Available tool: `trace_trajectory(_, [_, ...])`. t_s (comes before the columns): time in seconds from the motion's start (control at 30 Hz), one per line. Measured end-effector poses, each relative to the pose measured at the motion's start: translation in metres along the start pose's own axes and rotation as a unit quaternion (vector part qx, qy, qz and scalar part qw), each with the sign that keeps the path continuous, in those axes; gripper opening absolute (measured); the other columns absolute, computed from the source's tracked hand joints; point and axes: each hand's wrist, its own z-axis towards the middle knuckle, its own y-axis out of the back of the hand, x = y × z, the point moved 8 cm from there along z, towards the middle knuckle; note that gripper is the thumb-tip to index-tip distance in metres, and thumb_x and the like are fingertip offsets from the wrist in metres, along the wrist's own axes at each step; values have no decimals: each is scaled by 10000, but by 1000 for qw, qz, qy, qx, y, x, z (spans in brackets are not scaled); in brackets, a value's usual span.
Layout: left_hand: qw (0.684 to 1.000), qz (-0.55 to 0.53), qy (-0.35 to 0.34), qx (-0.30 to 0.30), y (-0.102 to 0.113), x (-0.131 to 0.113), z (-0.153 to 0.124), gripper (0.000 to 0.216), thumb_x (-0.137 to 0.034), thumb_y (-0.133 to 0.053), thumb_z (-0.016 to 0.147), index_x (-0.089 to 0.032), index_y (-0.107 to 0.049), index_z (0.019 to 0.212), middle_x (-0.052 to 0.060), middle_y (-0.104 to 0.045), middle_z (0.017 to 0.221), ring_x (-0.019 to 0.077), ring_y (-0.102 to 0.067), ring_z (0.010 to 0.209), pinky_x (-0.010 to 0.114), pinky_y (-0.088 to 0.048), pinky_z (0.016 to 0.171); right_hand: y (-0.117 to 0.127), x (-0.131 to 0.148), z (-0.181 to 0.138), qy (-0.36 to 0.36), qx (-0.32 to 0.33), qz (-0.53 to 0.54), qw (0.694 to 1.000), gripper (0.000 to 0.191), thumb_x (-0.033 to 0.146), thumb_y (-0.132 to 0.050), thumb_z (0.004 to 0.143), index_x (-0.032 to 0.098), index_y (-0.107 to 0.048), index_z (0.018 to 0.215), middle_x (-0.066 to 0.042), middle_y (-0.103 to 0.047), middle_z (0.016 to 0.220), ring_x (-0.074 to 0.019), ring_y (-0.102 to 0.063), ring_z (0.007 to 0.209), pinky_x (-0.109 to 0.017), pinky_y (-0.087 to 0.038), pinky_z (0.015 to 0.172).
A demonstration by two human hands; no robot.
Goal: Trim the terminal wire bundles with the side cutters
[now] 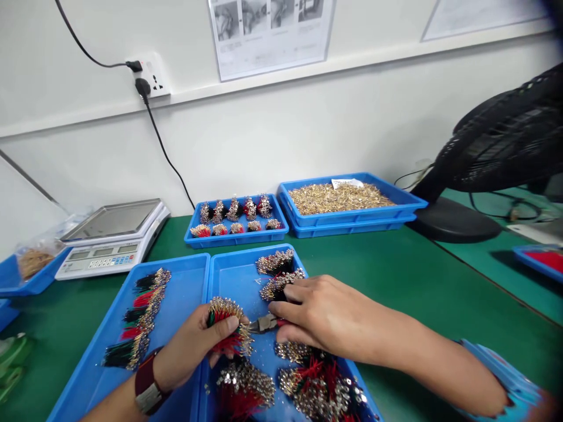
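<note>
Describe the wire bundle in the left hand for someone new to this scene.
On the green bench lie two blue trays. Over the right one, the left hand grips a red-and-black wire bundle tipped with gold terminals, the only bundle lifted off the trays.

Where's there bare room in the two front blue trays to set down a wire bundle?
Bare floor shows in the left tray, between its wire bundles and right wall, and in the right tray, left of its upper bundles. Its lower end is crowded with bundles.
</note>
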Motion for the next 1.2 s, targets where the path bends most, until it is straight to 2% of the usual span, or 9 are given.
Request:
trace_trajectory(0.13, [1000,4,7,19,-3,0,0,581,-687,-785,742,-145,-674,916,-25,-622,621,95,-540,500,165,-292,368,1,-1,0,-3,-8,7,1000,431,527,-397,1078,185,-655,1031,-30,-612,792,-178,-530,690,-335,-299,588])
trace_trajectory(0.3, [999,-1,7,39,-8,-5,-2,571,-679,-815,708,-153,-628,828,-40,-596,586,75,-501,456,154,-270,347,-2,-5,0,-22,-16,-37,999,464,538,-370,1080,178,-663,1075,-43,-620,826,-197,-533,713,-349,-325,634])
trace_trajectory(0.53, [998,-2,-13,61,-10,-8,-3,521,-628,-815,747,-162,-595,821,-53,-581,579,54,-468,432,135,-281,342,-6,-5,0,-24,-5,-36,999,457,547,-376,1074,193,-662,1118,-53,-636,878,-218,-550,774,-354,-359,675])
trace_trajectory(0.67, [998,1,-8,62,-9,-5,-2,519,-621,-819,744,-161,-609,858,-46,-598,617,63,-495,457,136,-288,345,-7,-7,0,-23,-6,-42,999,453,542,-379,1074,190,-659,1123,-54,-635,878,-216,-545,767,-350,-353,671])
trace_trajectory(0.97, [997,21,3,69,-12,-7,-4,548,-647,-822,716,-144,-625,809,-30,-618,606,68,-506,469,146,-304,367,-9,-6,1,0,-4,-1,1000,470,563,-363,1073,195,-654,1103,-44,-620,855,-201,-525,768,-340,-352,688])
trace_trajectory(1.2, [999,26,9,43,-11,-7,-4,570,-679,-796,726,-141,-641,833,-29,-615,605,79,-512,500,157,-334,396,-7,-2,0,-1,19,3,1000,444,540,-370,1083,196,-646,1031,-30,-615,798,-174,-507,693,-335,-280,594])
